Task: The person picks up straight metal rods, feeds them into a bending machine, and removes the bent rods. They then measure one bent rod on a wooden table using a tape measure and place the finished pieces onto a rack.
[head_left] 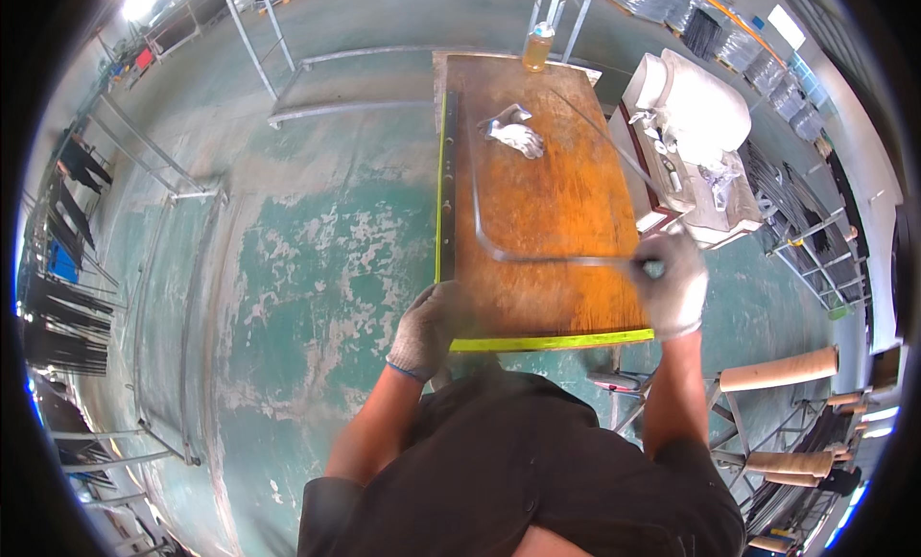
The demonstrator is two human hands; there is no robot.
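**On the brown table (566, 207), a thin grey strip (566, 260) ran into a gloved fist**

Around the middle of the table, like numbers on a clock, the things were spread out. At four o'clock was the right hand (669, 284) in a pale glove. It was blurry, but its fingers looked curled tight round the grey strip. From there the strip went across to a round bend at eight o'clock, then up toward ten. Another thin dark line (604, 140) slanted at half past one; I could not tell if it was part of the same strip.

Between seven and eight o'clock, the left hand (425, 331) was at the table's near corner, by the black bar (448, 197) with holes. Its fingers were too blurry to tell if they held anything.

The strip looked light and smooth, bendy but a bit springy, so it might flick or slide if held loosely. It did not look easy to break. A good way to hold it would be one hand near the end and one close to the bend.

White gloves (519, 140) lay at eleven o'clock, and a bottle (537, 52) of yellow liquid stood at twelve.
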